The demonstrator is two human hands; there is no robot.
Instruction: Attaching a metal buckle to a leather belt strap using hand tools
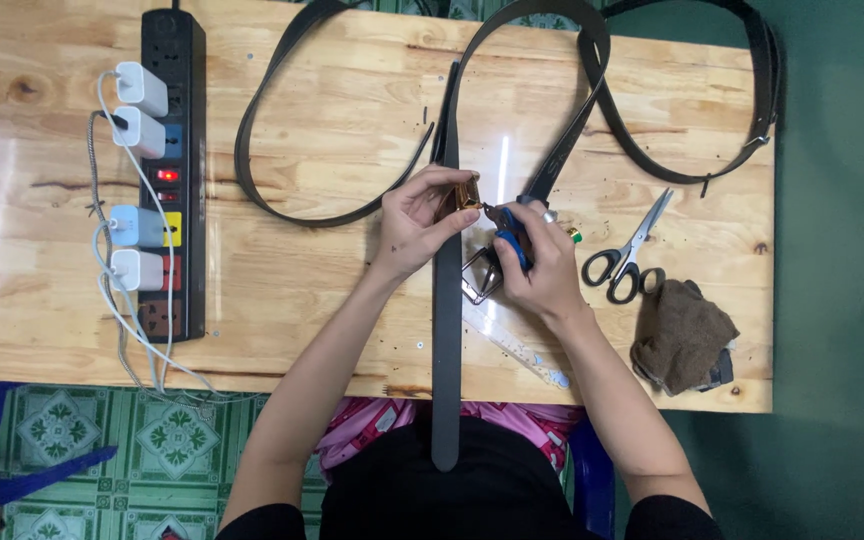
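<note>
Belt (446, 330) at frame centre: my left hand (414, 225) pinches it, right hand (542, 262) grips a blue-handled tool (512, 240); I judge the tip could slip and scratch leather.

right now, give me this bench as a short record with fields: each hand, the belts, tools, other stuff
left hand: left hand pinches a small brown piece against the dark belt
right hand: right hand grips a blue-handled tool, tip at the brown piece
belt in hand: lies straight down the wooden table, end hanging over the near edge
buckle: metal buckle beside the belt
other belts: looped belts at the far side
scissors: scissors, right, untouched
cloth: brown cloth, right near corner
power strip: black power strip, left, white chargers plugged in
</note>
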